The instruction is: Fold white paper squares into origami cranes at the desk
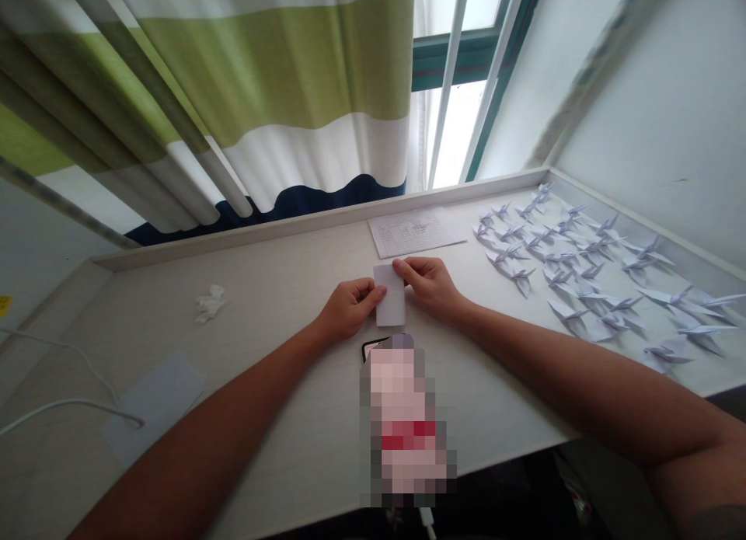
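A small folded white paper [390, 301] is held up over the desk between my two hands. My left hand [351, 307] pinches its left edge, thumb on the near face. At its upper right corner my right hand [431, 282] grips it between thumb and fingers. The paper looks like a narrow upright rectangle; its far side is hidden from me. Just below it lies a phone [368, 350], mostly covered by a pixelated patch. Many folded paper cranes [559, 276] stand in loose rows to the right of my right hand.
Behind my hands a printed sheet [416, 231] lies on the white desk [280, 291]. A crumpled tissue [210, 303] sits to the left. Beside my left forearm are a flat paper [155, 400] and white cables [75, 404]. A raised rim [326, 212] borders the desk below the curtain [280, 74].
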{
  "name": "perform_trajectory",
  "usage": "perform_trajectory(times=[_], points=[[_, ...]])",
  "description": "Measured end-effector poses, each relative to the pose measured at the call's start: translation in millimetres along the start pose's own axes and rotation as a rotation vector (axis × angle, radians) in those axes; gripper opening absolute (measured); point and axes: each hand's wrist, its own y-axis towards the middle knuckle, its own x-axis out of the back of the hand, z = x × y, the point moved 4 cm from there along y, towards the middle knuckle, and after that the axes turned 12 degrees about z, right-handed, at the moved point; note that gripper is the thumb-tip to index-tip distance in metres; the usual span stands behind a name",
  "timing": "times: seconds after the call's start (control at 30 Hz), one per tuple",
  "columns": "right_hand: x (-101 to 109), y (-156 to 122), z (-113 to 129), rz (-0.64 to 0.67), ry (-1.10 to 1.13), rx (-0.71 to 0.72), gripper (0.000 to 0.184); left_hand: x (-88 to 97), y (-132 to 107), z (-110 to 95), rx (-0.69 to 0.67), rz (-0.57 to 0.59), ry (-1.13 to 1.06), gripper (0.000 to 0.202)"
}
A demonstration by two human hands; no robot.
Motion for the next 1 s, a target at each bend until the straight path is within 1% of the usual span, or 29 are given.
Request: perform_trajectory(times=[0.1, 0.2, 0.3, 0.4, 0.53, 0.67, 0.8, 0.9, 1.0], points=[[-0.8, 1.9, -3.5, 0.034, 0.048, -0.022, 0.059, 1.5, 0.2, -0.3, 0.002, -0.016, 0.003, 0.047], [-3.3, 2.6, -9.8, 0.097, 0.107, -0.1, 0.06, 4.8, 0.6, 1.0, -0.004, -0.083, -0.006, 0.047], [-4.1, 1.5, -10.1, 0.142, -0.008, -0.118, 0.062, 7.3, 0.7, 3.4, -0.007, -0.141, -0.049, 0.048], [-3.6, 0.6, -7.1, 0.138, -0.093, -0.106, 0.064, 7.2, 0.8, 4.9, -0.003, -0.145, -0.064, 0.047], [-6.3, 0.6, -5.9, 0.165, -0.051, -0.143, 0.065, 9.4, -0.1, 5.2, -0.011, -0.186, -0.048, 0.043], [-8.2, 0.0, -4.5, 0.21, -0.115, -0.139, 0.064, 12.1, -0.9, 5.2, -0.021, -0.222, -0.033, 0.043], [-7.1, -0.2, -4.3, 0.221, -0.114, -0.146, 0.062, 12.7, -2.1, 4.3, -0.027, -0.235, -0.023, 0.044], [-8.5, -0.8, -3.7, 0.269, -0.106, -0.184, 0.06, 14.4, -3.4, 3.6, -0.028, -0.275, -0.02, 0.044], [-10.9, -1.9, -0.4, 0.313, -0.093, -0.179, 0.056, 16.1, -4.2, 3.1, -0.028, -0.304, -0.009, 0.046]])
